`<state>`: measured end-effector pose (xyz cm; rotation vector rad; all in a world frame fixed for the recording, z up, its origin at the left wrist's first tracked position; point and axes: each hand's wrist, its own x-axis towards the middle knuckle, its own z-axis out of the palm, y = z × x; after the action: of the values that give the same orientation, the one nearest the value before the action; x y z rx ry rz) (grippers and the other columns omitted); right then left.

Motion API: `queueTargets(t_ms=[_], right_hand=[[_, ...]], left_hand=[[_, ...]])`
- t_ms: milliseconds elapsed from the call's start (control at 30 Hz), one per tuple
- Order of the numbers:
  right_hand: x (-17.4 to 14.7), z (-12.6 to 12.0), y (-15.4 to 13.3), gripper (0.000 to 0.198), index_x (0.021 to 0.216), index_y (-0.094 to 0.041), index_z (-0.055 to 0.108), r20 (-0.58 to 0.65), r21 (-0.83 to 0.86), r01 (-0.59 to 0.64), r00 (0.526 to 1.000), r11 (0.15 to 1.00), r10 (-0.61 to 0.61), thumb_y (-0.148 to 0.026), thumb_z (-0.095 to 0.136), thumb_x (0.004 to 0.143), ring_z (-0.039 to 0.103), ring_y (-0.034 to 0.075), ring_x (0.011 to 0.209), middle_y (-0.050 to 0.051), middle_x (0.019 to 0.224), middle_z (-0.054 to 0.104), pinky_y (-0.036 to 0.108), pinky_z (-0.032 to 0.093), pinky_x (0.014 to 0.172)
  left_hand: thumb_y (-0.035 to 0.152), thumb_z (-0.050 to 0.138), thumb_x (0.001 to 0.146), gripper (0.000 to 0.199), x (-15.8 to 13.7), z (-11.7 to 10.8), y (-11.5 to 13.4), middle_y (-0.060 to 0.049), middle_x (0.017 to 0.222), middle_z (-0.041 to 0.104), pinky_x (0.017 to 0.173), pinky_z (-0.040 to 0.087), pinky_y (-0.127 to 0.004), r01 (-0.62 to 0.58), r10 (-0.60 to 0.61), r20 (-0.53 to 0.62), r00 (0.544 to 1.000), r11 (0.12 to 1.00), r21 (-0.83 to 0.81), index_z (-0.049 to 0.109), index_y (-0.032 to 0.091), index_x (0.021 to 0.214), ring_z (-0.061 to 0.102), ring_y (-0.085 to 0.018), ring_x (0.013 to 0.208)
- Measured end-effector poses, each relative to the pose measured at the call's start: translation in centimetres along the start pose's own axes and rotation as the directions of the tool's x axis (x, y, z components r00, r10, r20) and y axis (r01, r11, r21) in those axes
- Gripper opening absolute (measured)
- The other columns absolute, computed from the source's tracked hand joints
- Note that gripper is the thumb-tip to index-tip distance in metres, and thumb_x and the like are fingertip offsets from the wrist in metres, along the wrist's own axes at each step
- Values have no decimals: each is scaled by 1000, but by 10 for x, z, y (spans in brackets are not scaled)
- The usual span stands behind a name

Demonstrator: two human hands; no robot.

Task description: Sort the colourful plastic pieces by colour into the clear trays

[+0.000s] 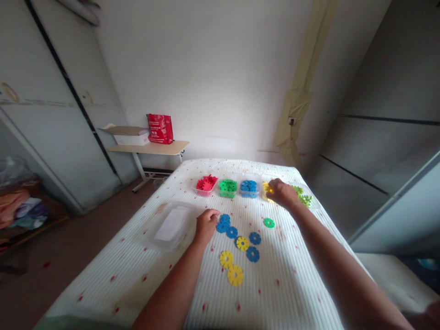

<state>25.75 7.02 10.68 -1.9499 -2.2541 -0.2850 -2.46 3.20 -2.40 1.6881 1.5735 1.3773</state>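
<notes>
My left hand point(206, 224) rests on the cloth with its fingers curled together, right beside a small cluster of blue notched discs point(223, 223). Whether a piece is in those fingers is hidden. Over the tub of yellow discs point(266, 189) is my right hand point(283, 192), fingers bent down at the pieces; what they grip cannot be made out. Single blue discs point(253, 254), yellow discs point(235, 275) and one green disc point(269, 223) lie flat between my arms. One yellow disc point(242, 243) partly covers a blue one.
Clear tubs hold red pieces point(206, 183), green pieces point(228, 187), blue pieces point(249, 187) and light green pieces point(303, 196), in a row across the bed-like surface. A clear plastic lid point(172, 224) lies left. Behind stands a small table point(154, 148) with a red bag point(160, 129).
</notes>
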Motion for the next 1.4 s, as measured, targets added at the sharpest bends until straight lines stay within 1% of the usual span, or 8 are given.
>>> queueTargets(t_ms=[133, 233, 367, 500, 667, 867, 1067, 1400], right_hand=[[17, 3, 17, 43, 121, -16, 53, -56, 70, -82, 995, 994, 86, -35, 53, 82, 63, 22, 87, 13, 115, 57, 28, 45, 68], [4, 14, 4, 36, 115, -16, 58, -134, 180, -13, 990, 984, 38, -32, 51, 84, 63, 22, 88, 12, 112, 60, 29, 46, 72], [-49, 20, -40, 19, 93, -21, 64, -85, 415, 212, 977, 885, -194, -31, 51, 83, 63, 16, 74, 4, 85, 67, 25, 45, 67], [-114, 21, -85, 16, 85, -21, 62, 33, 558, 350, 897, 753, -441, -33, 52, 82, 60, 14, 69, 2, 81, 65, 23, 42, 61], [-162, 34, -118, 36, 97, -18, 58, 142, 517, 349, 865, 782, -480, -43, 63, 72, 60, 20, 77, 7, 94, 62, 27, 43, 64], [-158, 34, -120, 31, 99, -16, 56, 225, 491, 300, 863, 818, -451, -28, 59, 70, 60, 20, 80, 9, 99, 60, 28, 45, 69], [-146, 23, -118, 38, 112, -18, 52, 92, 512, 300, 912, 805, -399, -27, 54, 75, 60, 18, 81, 7, 105, 56, 29, 46, 71], [-141, 27, -155, 23, 97, -16, 58, 219, 229, 500, 809, 835, -545, -24, 53, 75, 62, 18, 74, 9, 102, 59, 26, 46, 57]], left_hand=[[10, 47, 72, 22, -1, -3, 5, -1, 77, 70, 73, 48, -25, -6, 6, -13, 1000, 1000, 10, 67, 18, 76, 63, -13, 74], [10, 47, 72, 23, 0, -2, 4, 0, 77, 69, 73, 49, -24, -6, 6, -10, 1000, 1000, 11, 67, 18, 76, 63, -13, 73], [10, 46, 73, 24, 0, 0, 0, -1, 79, 70, 76, 49, -25, -1, 0, 2, 1000, 1000, 20, 67, 18, 77, 63, -13, 75], [10, 46, 74, 23, -1, 0, 1, -2, 81, 69, 76, 48, -25, 5, -5, 9, 1000, 1000, 28, 67, 18, 78, 63, -13, 77], [9, 45, 73, 23, -2, -2, 5, -2, 81, 70, 75, 48, -25, 6, -6, 10, 1000, 999, 37, 67, 17, 77, 63, -14, 77], [11, 45, 73, 24, -2, -2, 6, -3, 79, 70, 73, 48, -25, 12, -12, 9, 1000, 999, 39, 68, 17, 78, 63, -14, 74], [11, 46, 72, 22, -1, -2, 7, -2, 80, 70, 77, 48, -26, 14, -14, 3, 1000, 999, 32, 67, 18, 76, 63, -14, 78], [11, 44, 73, 24, -2, 0, 2, -2, 78, 69, 70, 49, -23, 22, -22, 11, 1000, 1000, 5, 66, 17, 79, 63, -13, 72]])
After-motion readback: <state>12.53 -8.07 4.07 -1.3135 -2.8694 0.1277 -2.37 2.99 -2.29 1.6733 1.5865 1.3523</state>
